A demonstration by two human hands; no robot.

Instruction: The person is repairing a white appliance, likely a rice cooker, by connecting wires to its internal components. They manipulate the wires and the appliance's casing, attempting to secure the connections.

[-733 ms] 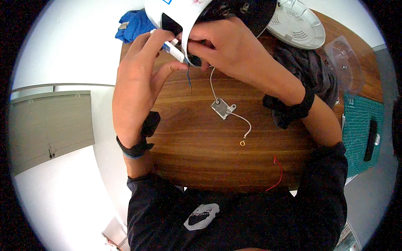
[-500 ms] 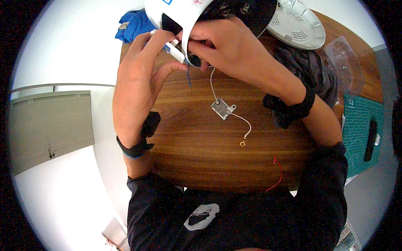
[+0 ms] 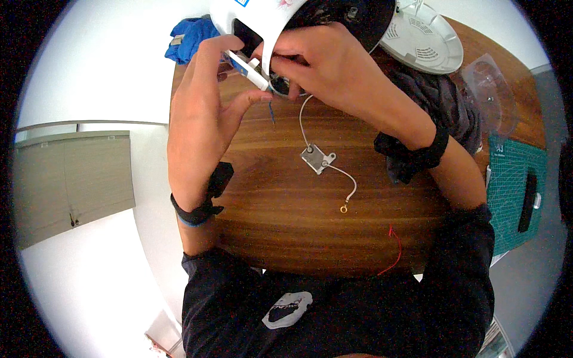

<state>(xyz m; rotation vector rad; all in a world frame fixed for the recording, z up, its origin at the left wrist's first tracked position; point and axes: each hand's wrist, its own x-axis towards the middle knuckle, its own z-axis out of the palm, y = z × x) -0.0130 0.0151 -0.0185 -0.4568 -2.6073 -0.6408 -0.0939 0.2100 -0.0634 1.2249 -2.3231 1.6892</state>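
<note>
A white appliance housing [image 3: 262, 18] with a dark hollow inside lies tipped at the top. My left hand [image 3: 200, 119] grips a slim white panel [image 3: 249, 74] with some blue on it, fingers above and thumb at its lower end. That panel sits beside a cutout in the housing wall. From under my thumb hangs a short blue wire [image 3: 273, 112]. My right hand [image 3: 334, 65] reaches over the housing's rim with its fingers pinched together near the panel; what they hold is hidden. Below lies a small square metal part [image 3: 314, 159] with white wires, one ending in a ring terminal [image 3: 344, 209].
A loose red wire [image 3: 399, 250] lies near the table's front edge. To the right are a dark cloth [image 3: 441, 98], a clear plastic tray [image 3: 492, 89] and a green cutting mat [image 3: 513, 161]. A white vented cover [image 3: 433, 51] and blue cloth [image 3: 194, 33] lie at the back.
My left hand has shifted slightly to the right, and its fingers have moved along the panel, baring more of it. My right hand has stayed almost in place.
</note>
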